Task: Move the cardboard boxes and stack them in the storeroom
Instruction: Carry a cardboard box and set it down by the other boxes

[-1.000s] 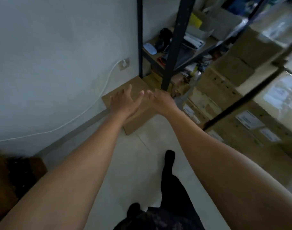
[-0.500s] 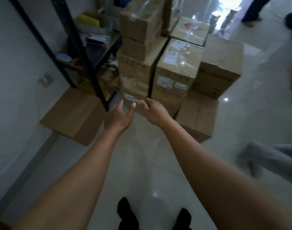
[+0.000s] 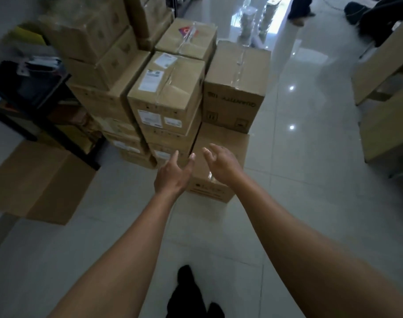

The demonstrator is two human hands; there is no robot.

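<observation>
The left hand (image 3: 172, 176) and right hand (image 3: 222, 165) reach forward side by side, fingers loosely spread, holding nothing. Just beyond them a low cardboard box (image 3: 225, 137) sits on the tiled floor (image 3: 310, 180). On it stands the "QUANTITY" box (image 3: 236, 88), its print upside down and its taped seam running away from the viewer, beside a labelled box (image 3: 168, 92).

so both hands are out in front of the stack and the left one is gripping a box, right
Not the grip: in the head view the left hand is open and holds nothing. The rest stands: it and the right hand, also open, are both out in front of the stack of cardboard boxes.
</observation>
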